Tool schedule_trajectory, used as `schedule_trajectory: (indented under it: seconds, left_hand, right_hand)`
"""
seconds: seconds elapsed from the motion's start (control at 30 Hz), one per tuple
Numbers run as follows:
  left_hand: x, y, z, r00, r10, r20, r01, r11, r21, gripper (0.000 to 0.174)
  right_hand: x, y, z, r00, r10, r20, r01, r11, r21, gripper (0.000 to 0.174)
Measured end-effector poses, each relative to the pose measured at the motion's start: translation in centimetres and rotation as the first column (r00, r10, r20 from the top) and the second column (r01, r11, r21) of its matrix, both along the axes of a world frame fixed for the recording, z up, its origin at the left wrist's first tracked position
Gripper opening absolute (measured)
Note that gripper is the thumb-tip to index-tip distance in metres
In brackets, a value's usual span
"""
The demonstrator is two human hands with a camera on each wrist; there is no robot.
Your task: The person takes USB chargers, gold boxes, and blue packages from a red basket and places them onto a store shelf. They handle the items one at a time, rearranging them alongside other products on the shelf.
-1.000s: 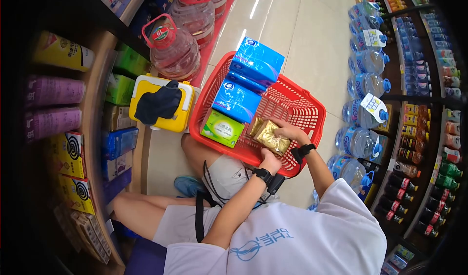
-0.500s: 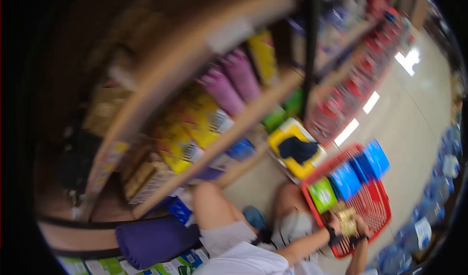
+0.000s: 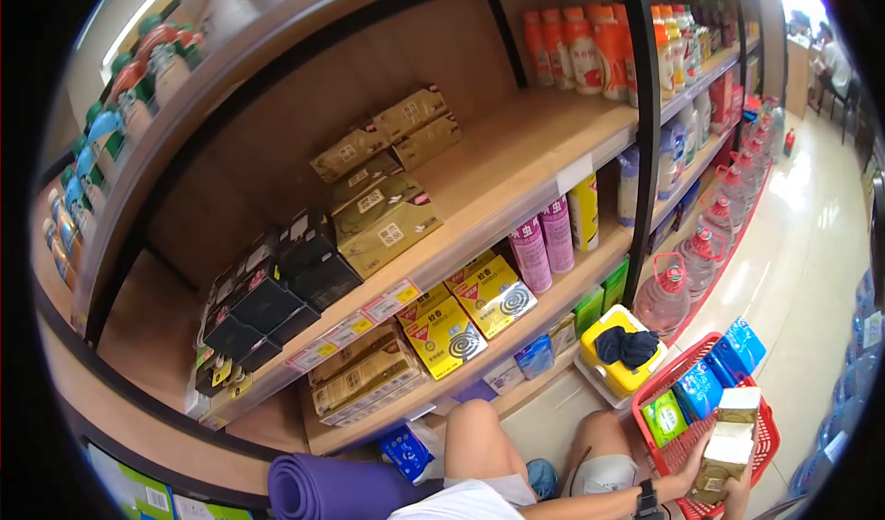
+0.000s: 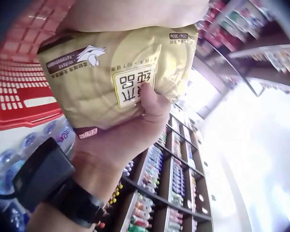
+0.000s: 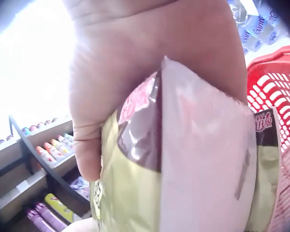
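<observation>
In the head view, both hands hold a gold tissue pack (image 3: 712,485) over the lower right part of a red basket (image 3: 772,442). My left hand (image 3: 684,474) grips its left side, and my right hand (image 3: 738,492) grips the right. The left wrist view shows the right thumb pressed on the gold face, the fingers hidden behind. A pale end of the pack faces up. Another gold tissue pack (image 3: 740,400) shows just beyond the held one. Blue packs (image 3: 698,389) and a green pack (image 3: 664,417) sit along the basket's left side.
A yellow-lidded box (image 3: 604,377) with a dark cloth (image 3: 627,347) stands left of the basket. Shelves (image 3: 516,160) with gold boxes and yellow boxes rise on the left. Large water bottles (image 3: 662,299) line the aisle. A purple rolled mat (image 3: 346,488) lies beside the legs.
The head view has swung left and up to the shelves, placing basket and hands at the lower right. The held gold pack has tipped so its pale end shows. Both hands stay on it.
</observation>
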State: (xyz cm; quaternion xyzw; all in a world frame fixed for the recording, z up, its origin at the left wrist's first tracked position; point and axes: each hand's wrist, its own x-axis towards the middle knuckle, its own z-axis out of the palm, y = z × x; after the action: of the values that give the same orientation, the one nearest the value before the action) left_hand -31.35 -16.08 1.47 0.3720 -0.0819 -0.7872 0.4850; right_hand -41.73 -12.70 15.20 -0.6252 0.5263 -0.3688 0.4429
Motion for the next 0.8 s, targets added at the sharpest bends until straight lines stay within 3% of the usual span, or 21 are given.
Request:
schedule_trajectory:
  seconds: [0.2,0.3,0.37,0.43,0.5,0.6,0.73,0.8]
  left_hand:
    - [11.5,3.7,14.4,0.954,0.247,-0.172,-0.285,0.925,-0.251,0.064]
    - [17.1,4.1,15.8,0.934,0.074,-0.351,-0.272,0.783,-0.559,0.064]
    - [19.9,3.8,14.8,0.896,-0.018,-0.443,-0.260,0.788,-0.558,0.067]
    - [23.1,3.5,16.0,0.908,0.042,-0.417,-0.270,0.820,-0.504,0.071]
    - [25.5,2.9,22.6,0.949,0.266,-0.172,-0.316,0.812,-0.490,0.074]
    - [27.9,0.7,26.3,0.911,0.279,-0.304,-0.396,0.795,-0.460,0.084]
    - [29.7,-2.5,34.7,0.737,0.583,-0.341,-0.659,0.507,-0.556,0.073]
    - [31.6,-4.4,36.7,0.720,0.587,-0.370,-0.674,0.468,-0.571,0.068]
  right_hand:
    - [9.0,-0.2,7.7,0.989,0.133,-0.072,-0.149,0.924,-0.352,0.119]
    - [12.5,-2.0,11.0,0.963,0.242,-0.121,-0.270,0.835,-0.480,0.127]
    - [14.7,-3.4,13.0,0.936,0.300,-0.183,-0.351,0.755,-0.554,0.128]
    - [16.9,-5.0,15.1,0.907,0.333,-0.258,-0.419,0.655,-0.629,0.125]
    - [18.8,-7.1,17.9,0.861,0.389,-0.329,-0.502,0.539,-0.676,0.121]
    - [21.9,-9.9,23.3,0.788,0.429,-0.442,-0.607,0.421,-0.674,0.120]
    - [26.4,-14.8,30.4,0.649,0.561,-0.514,-0.731,0.272,-0.626,0.125]
    - [29.1,-18.4,33.0,0.554,0.646,-0.526,-0.793,0.215,-0.571,0.124]
